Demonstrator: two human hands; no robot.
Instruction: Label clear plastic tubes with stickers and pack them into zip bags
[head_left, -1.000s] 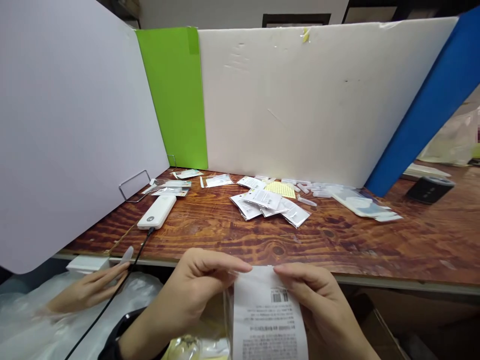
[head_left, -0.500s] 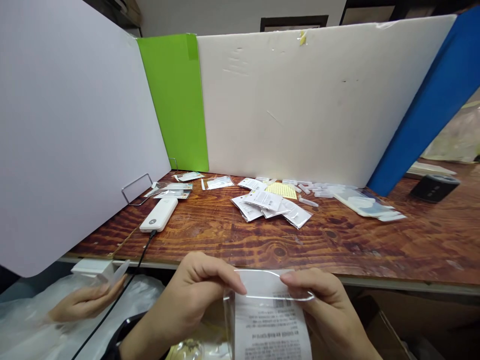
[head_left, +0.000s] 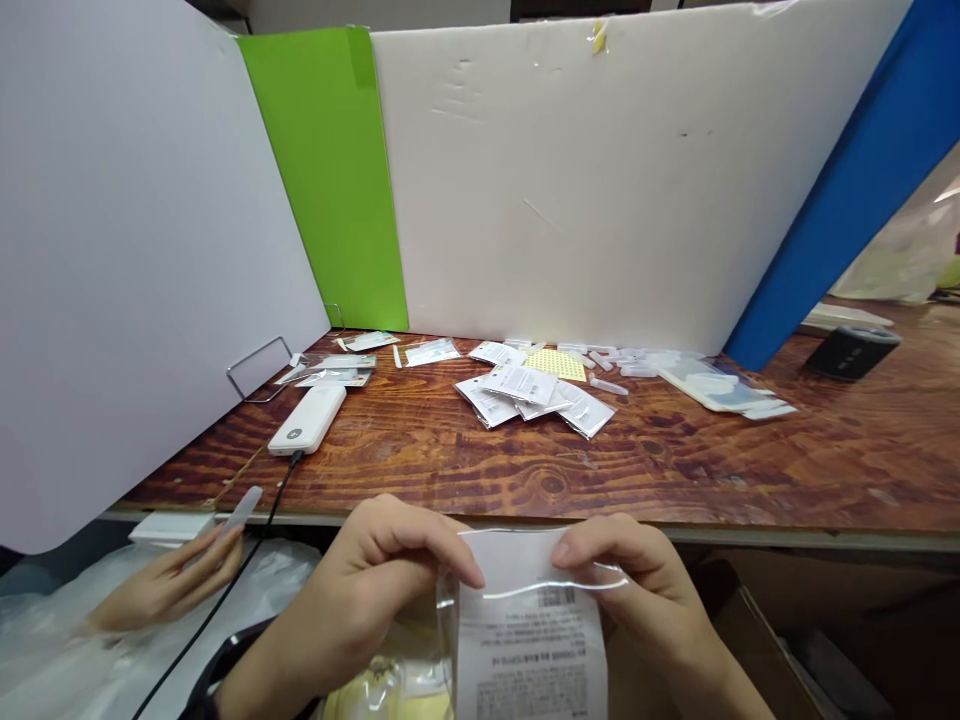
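A barcoded paper slip (head_left: 529, 655) is being held inside a clear plastic bag (head_left: 510, 553). The bag's upper edge is being clamped by the left hand (head_left: 382, 565) and right hand (head_left: 634, 570), one at each side.

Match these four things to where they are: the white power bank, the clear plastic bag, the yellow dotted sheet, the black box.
Things:
1 white power bank
2 clear plastic bag
3 yellow dotted sheet
4 black box

Places:
A right of the blue panel
B behind the white packets
C between the left hand and right hand
D joined to the black cable

Pairs: 1-D, 2-C, 3-B, 4-A
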